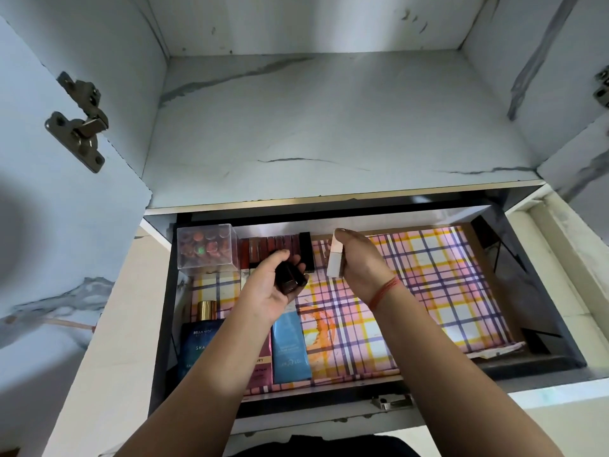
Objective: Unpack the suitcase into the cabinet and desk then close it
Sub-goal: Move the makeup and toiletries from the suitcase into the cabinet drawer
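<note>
over drawer (543,364), toward 12 o'clock: my right hand (359,262) pinches white tube (336,258) upright, near lipstick row (270,244) end. my left hand (273,285), at 9 o'clock, cups dark tubes (290,278), fingers curled. step: stocking drawer. next: i stand tube beside row. suitcase out of view.

drawer liner (445,291) pink-yellow-purple plaid; perfume bottle (197,344) blue; cabinet (329,127) white, grey-veined

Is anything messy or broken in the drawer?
Yes. The checked liner has an orange blotch beside the blue tube, breaking its pattern, and its front right edge looks ragged.
</note>
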